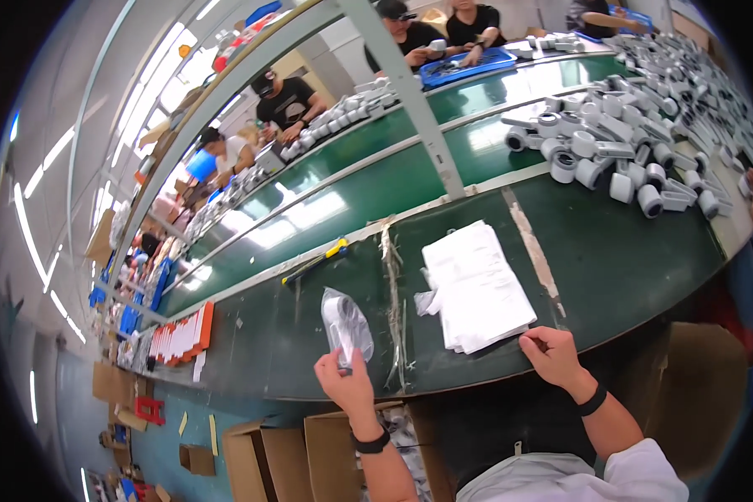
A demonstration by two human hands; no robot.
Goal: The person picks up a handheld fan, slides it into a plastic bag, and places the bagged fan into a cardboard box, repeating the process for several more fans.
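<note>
My left hand (348, 386) pinches the near end of a clear plastic bag (359, 325). Inside the bag lies a white and grey device (340, 311) with a rounded head; its exact kind does not show. To its right, a pile of flat white sheets or bags (480, 289) rests on the dark green bench. At the pile's near right corner is my right hand (554, 360), thumb and fingers curled together. What they hold, if anything, is too small to make out. Both wrists wear a black band.
A heap of similar devices (602, 138) covers the bench's far right. A yellow and black tool (315, 261) lies near the back rail, with orange-edged cards (184, 336) to the left. Open cardboard boxes (330, 456) stand below the bench edge. Several co-workers sit across the line.
</note>
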